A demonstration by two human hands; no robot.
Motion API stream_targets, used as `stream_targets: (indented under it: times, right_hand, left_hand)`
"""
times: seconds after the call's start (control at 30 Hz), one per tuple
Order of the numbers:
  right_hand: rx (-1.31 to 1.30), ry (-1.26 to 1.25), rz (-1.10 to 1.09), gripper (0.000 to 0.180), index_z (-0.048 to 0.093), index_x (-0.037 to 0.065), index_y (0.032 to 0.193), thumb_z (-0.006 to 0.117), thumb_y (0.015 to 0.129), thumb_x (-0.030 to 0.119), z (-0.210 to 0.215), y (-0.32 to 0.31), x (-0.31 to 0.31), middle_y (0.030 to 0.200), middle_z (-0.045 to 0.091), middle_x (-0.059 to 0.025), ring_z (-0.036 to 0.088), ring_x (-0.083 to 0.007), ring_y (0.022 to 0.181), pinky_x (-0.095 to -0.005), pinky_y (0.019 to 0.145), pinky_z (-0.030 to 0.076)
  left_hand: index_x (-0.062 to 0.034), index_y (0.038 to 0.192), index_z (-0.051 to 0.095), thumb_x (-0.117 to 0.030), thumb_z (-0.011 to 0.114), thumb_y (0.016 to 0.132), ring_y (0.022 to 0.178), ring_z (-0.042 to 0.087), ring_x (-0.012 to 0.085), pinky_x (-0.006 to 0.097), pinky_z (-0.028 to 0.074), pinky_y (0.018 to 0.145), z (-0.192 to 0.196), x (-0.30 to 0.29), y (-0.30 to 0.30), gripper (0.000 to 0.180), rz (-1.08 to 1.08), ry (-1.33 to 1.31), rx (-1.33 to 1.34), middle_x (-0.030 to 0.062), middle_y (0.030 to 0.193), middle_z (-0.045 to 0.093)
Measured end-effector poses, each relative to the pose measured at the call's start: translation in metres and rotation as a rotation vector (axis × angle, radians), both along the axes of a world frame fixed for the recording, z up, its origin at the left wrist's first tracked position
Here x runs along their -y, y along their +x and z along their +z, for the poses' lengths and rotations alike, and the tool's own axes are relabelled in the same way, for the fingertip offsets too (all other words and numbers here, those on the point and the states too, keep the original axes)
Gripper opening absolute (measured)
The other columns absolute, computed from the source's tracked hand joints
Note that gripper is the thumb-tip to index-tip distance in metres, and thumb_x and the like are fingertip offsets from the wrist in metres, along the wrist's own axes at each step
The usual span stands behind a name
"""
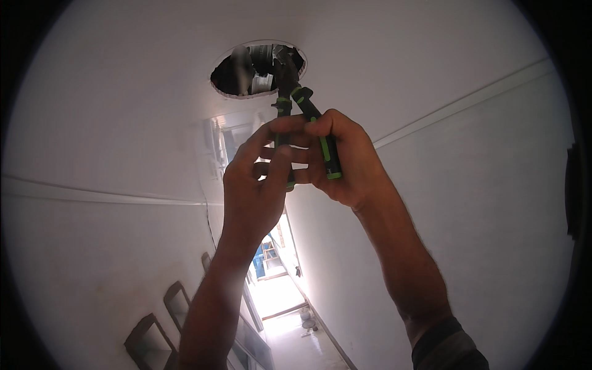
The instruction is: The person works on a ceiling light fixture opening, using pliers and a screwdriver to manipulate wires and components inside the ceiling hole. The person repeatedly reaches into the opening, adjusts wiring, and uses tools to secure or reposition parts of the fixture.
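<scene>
Overhead, a round hole point(225, 77) with a rough edge opens in the white ceiling. Inside it are shiny metal strips point(262, 83) and dark space. A pair of snips point(330, 157) with black and green handles points up into the hole. Their dark jaws are near the metal at the hole's right side; whether they bite on it is hard to see. My left hand point(250, 185) is closed about the left handle. My right hand point(351, 151) grips the right handle in its palm, its fingers reaching across to the left one.
White walls stand on both sides, the right wall point(468, 203) being plain. Dark-edged recessed openings point(154, 342) line the left wall. Below, a bright passage floor point(287, 302) leads to a wooden stepladder point(269, 251) by something blue. Small items point(307, 320) lie on the floor.
</scene>
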State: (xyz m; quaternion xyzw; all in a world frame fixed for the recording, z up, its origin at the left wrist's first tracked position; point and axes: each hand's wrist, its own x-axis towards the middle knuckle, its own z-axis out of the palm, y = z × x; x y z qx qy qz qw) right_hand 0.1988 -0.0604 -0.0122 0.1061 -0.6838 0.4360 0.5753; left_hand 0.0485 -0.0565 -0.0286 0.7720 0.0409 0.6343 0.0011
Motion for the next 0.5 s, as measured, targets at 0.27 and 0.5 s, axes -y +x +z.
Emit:
stream_targets:
  times: [0.27, 0.5]
  right_hand:
    - [-0.139, -0.04, -0.046, 0.031, 0.062, -0.007, 0.103, 0.053, 0.092, 0.021, 0.001, -0.007, -0.004, 0.095, 0.063, -0.0153, 0.064, -0.0244, 0.079, -0.0428, 0.064, 0.055]
    - [-0.169, -0.023, -0.299, 0.025, 0.063, -0.002, 0.091, 0.056, 0.095, 0.022, 0.006, -0.022, 0.018, 0.078, 0.063, -0.0088, 0.057, -0.0151, 0.054, -0.0275, 0.036, 0.037]
  left_hand:
    - [0.0024, 0.139, 0.054, -0.018, 0.057, 0.1, 0.099, 0.07, 0.0238, 0.032, 0.061, 0.075, 0.0, 0.002, -0.002, 0.044, 0.203, 0.146, 0.023, 0.0198, 0.122, 0.061]
    - [0.0082, 0.142, 0.044, -0.02, 0.061, 0.099, 0.101, 0.07, 0.0257, 0.033, 0.06, 0.08, 0.008, 0.013, 0.01, 0.054, -0.019, -0.018, -0.03, 0.0174, 0.118, 0.061]
